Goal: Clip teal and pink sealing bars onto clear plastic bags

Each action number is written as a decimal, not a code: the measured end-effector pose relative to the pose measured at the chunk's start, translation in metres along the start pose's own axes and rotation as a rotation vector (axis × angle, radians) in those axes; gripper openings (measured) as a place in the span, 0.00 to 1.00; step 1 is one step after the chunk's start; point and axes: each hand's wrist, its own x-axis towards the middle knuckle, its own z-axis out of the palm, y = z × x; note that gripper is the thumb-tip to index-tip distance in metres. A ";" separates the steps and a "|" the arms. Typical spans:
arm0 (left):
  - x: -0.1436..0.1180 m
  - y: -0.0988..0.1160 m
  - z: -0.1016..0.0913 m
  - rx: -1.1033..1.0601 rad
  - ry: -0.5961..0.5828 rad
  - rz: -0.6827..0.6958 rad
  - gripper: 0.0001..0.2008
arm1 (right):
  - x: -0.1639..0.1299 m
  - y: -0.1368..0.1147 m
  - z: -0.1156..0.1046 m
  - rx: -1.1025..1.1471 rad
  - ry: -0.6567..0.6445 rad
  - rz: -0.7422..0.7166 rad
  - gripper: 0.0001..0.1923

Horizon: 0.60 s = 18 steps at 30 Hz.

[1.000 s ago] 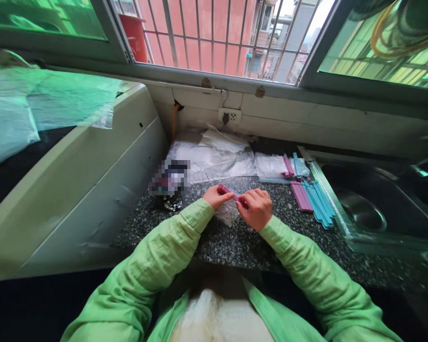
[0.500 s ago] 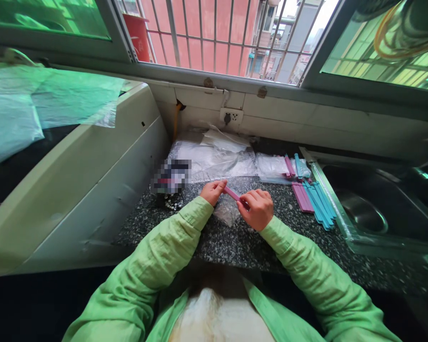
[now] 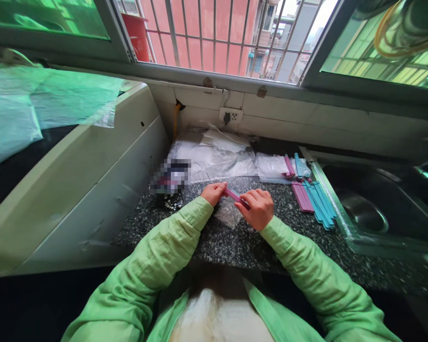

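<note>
two hands meet over the middle of the bench (image 3: pixel 199 237), and little has shifted in the last second: the left hand (image 3: pixel 212 193), which earlier gripped the end of the pink clip (image 3: pixel 236 197) with curled fingers, now lies flatter, its fingers stretched along that end and pressed together on it. the right hand (image 3: pixel 257 209) has kept its place, fingers bent and pinching the other end of the clip. the clip now sits a touch lower, and a small clear bag (image 3: pixel 228 212) hangs just under it, between the two hands, its mouth seemingly caught in the clip. that looks like the clip being pressed shut over the bag. well off beyond the right fingers lie spare pink and blue clips (image 3: pixel 314 199), beside the sink (image 3: pixel 378 213); more clear bags (image 3: pixel 214 156) lie past the fingertips.
</note>
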 end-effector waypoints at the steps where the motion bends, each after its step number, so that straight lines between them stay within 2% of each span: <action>1: -0.001 0.001 0.001 -0.003 0.002 -0.001 0.24 | 0.000 0.000 0.000 -0.004 0.001 -0.002 0.14; 7: 0.000 -0.001 0.002 -0.046 -0.043 0.000 0.25 | 0.001 -0.001 -0.001 0.017 0.013 -0.005 0.12; 18: 0.008 -0.017 0.000 -0.161 -0.145 0.022 0.28 | 0.002 -0.002 -0.002 0.052 0.034 -0.018 0.12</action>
